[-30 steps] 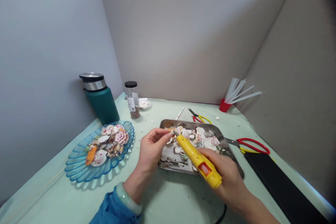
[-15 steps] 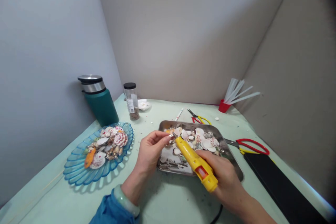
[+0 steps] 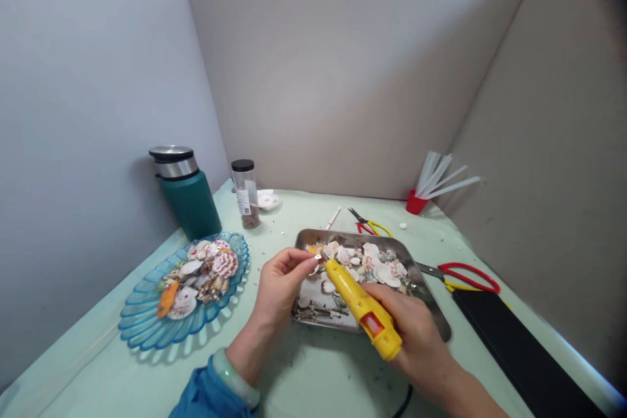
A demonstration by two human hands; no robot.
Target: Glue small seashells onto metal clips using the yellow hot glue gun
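Between thumb and fingertips, my left hand (image 3: 281, 284) pinches a small whitish piece (image 3: 318, 257), too small to make out its kind. A yellow hot glue gun (image 3: 362, 307) is gripped in my right hand (image 3: 416, 326), its nozzle close against that piece; whether they touch I cannot tell. Both hands are over the metal tray (image 3: 435, 310), which holds many seashells (image 3: 385, 268) and, at its near left, several thin metal clips (image 3: 321, 311). Part of the tray is hidden behind the glue gun and my right hand.
A blue scalloped plate (image 3: 142, 313) of shells lies left, with a green bottle (image 3: 191, 202) and a clear jar (image 3: 245, 196) behind. Small scissors (image 3: 369, 222), a red cup (image 3: 417, 202) of glue sticks, larger red-handled scissors (image 3: 465, 276) and a black slab (image 3: 519, 346) stand around the tray.
The camera view has tilted up slightly, so the table sits a little lower. Both hands keep their hold, with the glue gun's nozzle still at the small piece.
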